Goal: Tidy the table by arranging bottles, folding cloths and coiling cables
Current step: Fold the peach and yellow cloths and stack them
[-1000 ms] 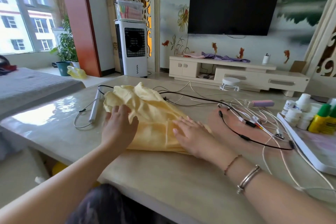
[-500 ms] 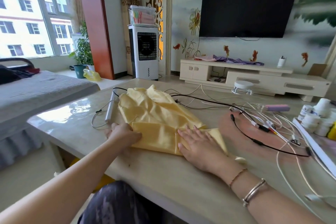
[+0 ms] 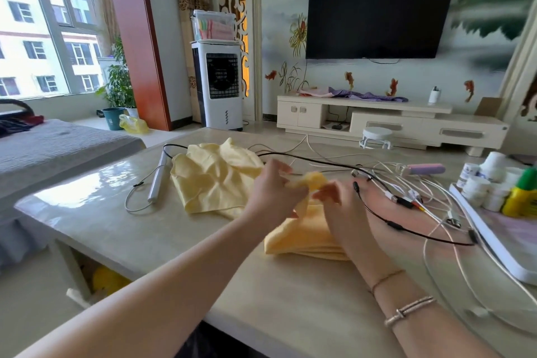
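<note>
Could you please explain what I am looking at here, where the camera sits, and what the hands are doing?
There is no machine: a person wears one wide-angle camera on the head, looking forward and down at their own bare arms. The left hand and the right hand each pinch a raised part of a pale yellow soft cloth, mid-fold, blurred by motion. The cloth lies on a glossy beige table. To the right sprawl tangled white and black cables, and a white tray at the table's right side holds small white jars and green-capped yellow bottles. A slim silver stick-shaped device lies left of the cloth.
</note>
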A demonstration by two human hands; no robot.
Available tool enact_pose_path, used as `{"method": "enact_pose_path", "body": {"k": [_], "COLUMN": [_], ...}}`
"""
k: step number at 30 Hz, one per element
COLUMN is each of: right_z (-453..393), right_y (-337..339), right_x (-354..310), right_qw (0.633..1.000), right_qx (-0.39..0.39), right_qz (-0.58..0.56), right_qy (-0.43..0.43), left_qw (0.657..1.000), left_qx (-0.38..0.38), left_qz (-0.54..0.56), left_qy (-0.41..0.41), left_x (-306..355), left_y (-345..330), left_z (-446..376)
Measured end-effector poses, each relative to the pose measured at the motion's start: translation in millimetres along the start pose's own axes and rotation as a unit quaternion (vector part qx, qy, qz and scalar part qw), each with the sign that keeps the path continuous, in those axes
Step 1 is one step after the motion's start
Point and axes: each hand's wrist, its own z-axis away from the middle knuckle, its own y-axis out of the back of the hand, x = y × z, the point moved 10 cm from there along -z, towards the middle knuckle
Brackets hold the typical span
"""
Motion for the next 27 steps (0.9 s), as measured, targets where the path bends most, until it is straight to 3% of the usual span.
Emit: {"method": "enact_pose_path", "body": {"k": [2, 4, 8, 11, 14, 18, 22, 25, 27], "right_z": [-8.3, -11.3, -10.8, -5.6, -2.4, -2.7, -4.5, -14.7, -19.2], "right_y": [23.8, 32.4, 34.0, 24.9, 18.4, 6.4, 12.6, 39.0, 71.9], "right_x": [20.4, 40.2, 53.0, 49.4, 48.4, 48.8, 43.0, 11.7, -7.2], "right_qw": [0.997, 0.985, 0.971, 0.963, 0.963, 0.968, 0.957, 0.935, 0.932], "right_qx": [0.007, -0.034, -0.084, -0.121, -0.144, -0.165, -0.114, -0.087, -0.069], "right_qz": [0.015, 0.084, 0.146, 0.173, 0.156, 0.081, -0.137, -0.283, -0.317], "right_qy": [-0.079, -0.144, -0.171, -0.165, -0.167, -0.170, -0.228, -0.197, -0.159], "left_qw": [0.997, 0.990, 0.989, 0.952, 0.909, 0.896, 0.917, 0.908, 0.935], "left_qx": [-0.053, -0.080, -0.042, -0.039, -0.143, -0.165, -0.161, -0.094, -0.050], "left_qz": [-0.058, -0.113, -0.100, -0.251, -0.326, -0.323, -0.300, -0.313, -0.235], "left_qy": [0.013, 0.008, -0.096, -0.170, -0.216, -0.257, -0.209, -0.263, -0.262], "left_x": [-14.9, -28.8, -17.4, -10.1, -23.1, -21.1, -13.4, 17.9, 44.2], "left_y": [-28.1, -44.2, -40.1, -34.4, -56.0, -68.9, -67.0, -70.6, -77.4], "left_z": [4.0, 8.8, 10.4, 14.7, 25.9, 39.9, 39.6, 39.7, 37.3]}}
